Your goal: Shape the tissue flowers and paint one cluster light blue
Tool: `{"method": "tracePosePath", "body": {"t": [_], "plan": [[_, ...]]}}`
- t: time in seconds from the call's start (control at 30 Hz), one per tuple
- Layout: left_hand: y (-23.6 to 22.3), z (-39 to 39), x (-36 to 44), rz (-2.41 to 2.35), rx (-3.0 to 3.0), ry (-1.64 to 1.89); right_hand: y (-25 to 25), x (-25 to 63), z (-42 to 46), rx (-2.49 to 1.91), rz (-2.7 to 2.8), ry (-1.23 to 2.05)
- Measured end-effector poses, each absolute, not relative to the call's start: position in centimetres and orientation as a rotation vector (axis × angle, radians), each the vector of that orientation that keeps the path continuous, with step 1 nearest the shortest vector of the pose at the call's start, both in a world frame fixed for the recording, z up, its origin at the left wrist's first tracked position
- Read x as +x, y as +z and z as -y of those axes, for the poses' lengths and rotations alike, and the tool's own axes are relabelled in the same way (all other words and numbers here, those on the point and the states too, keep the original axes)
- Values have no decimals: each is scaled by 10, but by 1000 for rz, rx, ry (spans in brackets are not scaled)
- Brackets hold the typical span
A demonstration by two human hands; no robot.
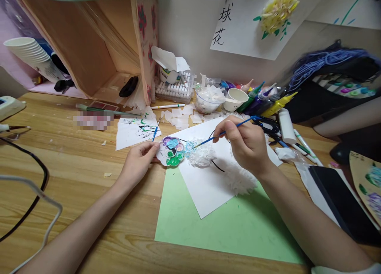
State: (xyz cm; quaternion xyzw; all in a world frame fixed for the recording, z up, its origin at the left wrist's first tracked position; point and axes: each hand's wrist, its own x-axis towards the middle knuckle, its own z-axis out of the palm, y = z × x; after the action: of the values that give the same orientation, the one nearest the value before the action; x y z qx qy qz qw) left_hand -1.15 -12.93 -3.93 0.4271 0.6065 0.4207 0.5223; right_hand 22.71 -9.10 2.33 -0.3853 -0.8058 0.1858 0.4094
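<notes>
My left hand grips the edge of a flower-shaped paint palette between thumb and fingers. Purple, blue, black and green paint lies in its wells. In my right hand is a thin blue paintbrush, its tip at a light-blue patch on the ruffled paper flowers. These white flowers are on a white sheet with dark drawn stems, and part of the sheet is hidden under my right hand. A larger green sheet lies beneath it.
A paint-smeared paper and a second brush lie left of the sheet. Behind are torn paper scraps, a paper cup and paint bottles. Scissors and a dark flat object sit right; cables run left.
</notes>
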Motion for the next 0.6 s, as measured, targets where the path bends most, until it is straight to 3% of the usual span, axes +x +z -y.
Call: {"method": "tracePosePath", "body": {"t": [0.37, 0.6], "plan": [[-41, 130, -11, -1434, 1080, 1018, 22, 228, 87, -962, 2009, 530], [-38, 132, -11, -1401, 1110, 1039, 18, 223, 85, -842, 1794, 848]]}}
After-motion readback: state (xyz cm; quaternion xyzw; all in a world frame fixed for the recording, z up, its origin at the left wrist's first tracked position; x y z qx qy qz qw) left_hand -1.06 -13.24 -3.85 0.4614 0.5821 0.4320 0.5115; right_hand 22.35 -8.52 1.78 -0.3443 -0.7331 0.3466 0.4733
